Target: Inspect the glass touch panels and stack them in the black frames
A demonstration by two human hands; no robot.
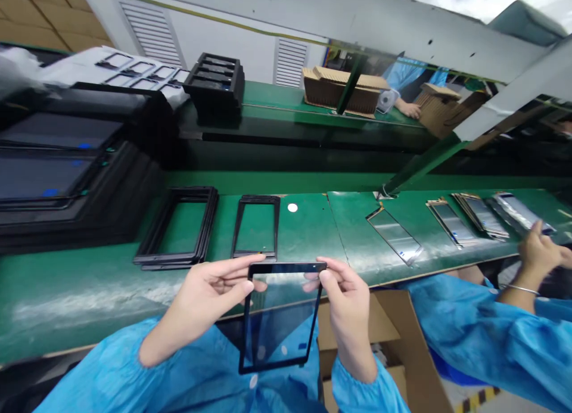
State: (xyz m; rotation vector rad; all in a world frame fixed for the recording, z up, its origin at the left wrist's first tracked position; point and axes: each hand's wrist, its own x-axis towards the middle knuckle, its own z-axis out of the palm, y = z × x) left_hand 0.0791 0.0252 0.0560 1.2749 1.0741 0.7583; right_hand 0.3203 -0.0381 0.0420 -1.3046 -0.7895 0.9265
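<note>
A clear touch panel with a black border [281, 323] is held up in front of my body, just off the bench's near edge. My left hand [210, 291] pinches its upper left corner between thumb and fingers. At the upper right corner my right hand [346, 300] grips it the same way, fingertips showing through the glass. Just beyond, on the green bench [308, 240], lies a small black frame [236, 228]. Left of that is a stack of larger black frames [208, 222]. A white round spot [292, 208] shows on the bench.
Black trays with dark panels [80, 180] are piled at left. A single glass panel [395, 237] and stacked panels [451, 222] lie to the right. A co-worker's hand [538, 252] is at far right. A slanted post [420, 165] rises behind; a cardboard box [402, 329] stands below.
</note>
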